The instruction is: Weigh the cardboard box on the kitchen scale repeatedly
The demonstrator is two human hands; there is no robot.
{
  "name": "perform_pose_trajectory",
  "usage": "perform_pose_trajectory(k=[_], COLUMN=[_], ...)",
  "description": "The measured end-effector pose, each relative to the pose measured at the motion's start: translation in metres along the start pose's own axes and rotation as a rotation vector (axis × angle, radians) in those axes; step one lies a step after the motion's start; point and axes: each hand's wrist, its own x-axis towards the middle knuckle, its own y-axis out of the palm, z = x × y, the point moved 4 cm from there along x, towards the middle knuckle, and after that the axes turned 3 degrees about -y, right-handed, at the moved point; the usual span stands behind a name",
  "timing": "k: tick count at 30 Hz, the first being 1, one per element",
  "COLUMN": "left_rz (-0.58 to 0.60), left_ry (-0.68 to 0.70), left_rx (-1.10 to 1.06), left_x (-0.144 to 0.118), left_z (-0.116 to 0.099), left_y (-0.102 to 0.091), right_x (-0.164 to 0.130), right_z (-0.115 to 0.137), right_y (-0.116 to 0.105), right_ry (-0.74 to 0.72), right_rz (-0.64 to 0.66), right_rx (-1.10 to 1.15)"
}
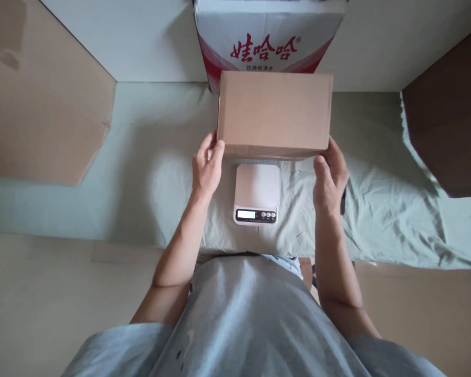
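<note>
Bench draped in pale green cloth, with cartons around it.

A wrinkled pale green cloth (377,209) covers the bench. At the far edge stands a white carton with red Chinese lettering (265,42). A flattened brown cardboard sheet (39,115) leans at the left; a darker brown cardboard piece (451,120) sits at the right.

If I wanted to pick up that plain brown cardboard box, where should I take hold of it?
Probably by its two short ends, coming in from both sides. The brown box is wide, flat-sided and closed, with no handles. The left hand and right hand already sit at its lower corners, above the scale.
</note>
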Motion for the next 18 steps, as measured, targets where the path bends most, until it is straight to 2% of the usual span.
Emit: perform_pose_trajectory(k=[3, 5, 8, 12, 18], left_rz=[0.020, 0.043, 0.059, 0.063, 0.053], left_ry=[-0.007, -0.042, -0.096, -0.175, -0.213], left_rx=[0.002, 0.008, 0.023, 0.021, 0.007], left_x=[-0.030, -0.052, -0.081, -0.106, -0.114], left_z=[-0.023, -0.027, -0.021, -0.007, 0.001], left_y=[-0.015, -0.024, -0.034, -0.036, -0.034], right_x=[-0.022, -0.043, -0.076, -0.108, -0.117], right_z=[0.022, 0.027, 0.023, 0.012, 0.008], right_y=[-0.017, -0.025, -0.033, -0.041, -0.042], right_ry=[0.019, 0.043, 0.122, 0.223, 0.253], right_rz=[-0.068, -0.086, -0.082, -0.079, -0.055], right_rx=[-0.050, -0.049, -0.082, -0.124, -0.111])
